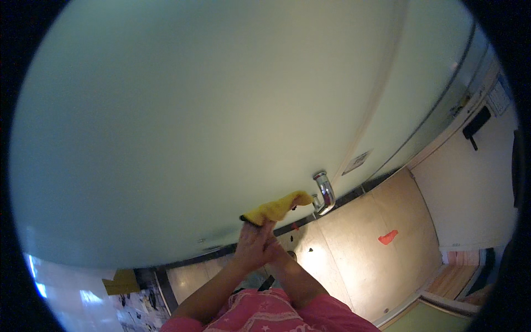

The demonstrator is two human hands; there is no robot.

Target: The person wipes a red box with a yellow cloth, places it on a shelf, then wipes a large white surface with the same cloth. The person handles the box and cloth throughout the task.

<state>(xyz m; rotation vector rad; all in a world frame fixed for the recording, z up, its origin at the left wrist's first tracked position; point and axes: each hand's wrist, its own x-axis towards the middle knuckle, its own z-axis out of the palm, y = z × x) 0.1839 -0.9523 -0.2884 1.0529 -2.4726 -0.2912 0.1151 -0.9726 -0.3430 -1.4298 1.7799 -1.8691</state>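
A yellow cloth (278,207) with a dark edge lies against the lower part of a large pale green, smooth panel (215,116). My left hand (251,240) is at the near end of the cloth and appears to hold it. My right hand (271,248) overlaps the left from the right side; its fingers are partly hidden, so what they grip is unclear. The far tip of the cloth reaches close to a curved chrome handle (325,193) on the panel, and whether they touch is not plain.
Beyond the panel's dark lower edge is a beige floor (348,249) with a red scrap (388,237) and small dark bits. A white door (464,195) with a black handle plate (477,122) stands at right. A mustard-coloured item (121,282) lies lower left.
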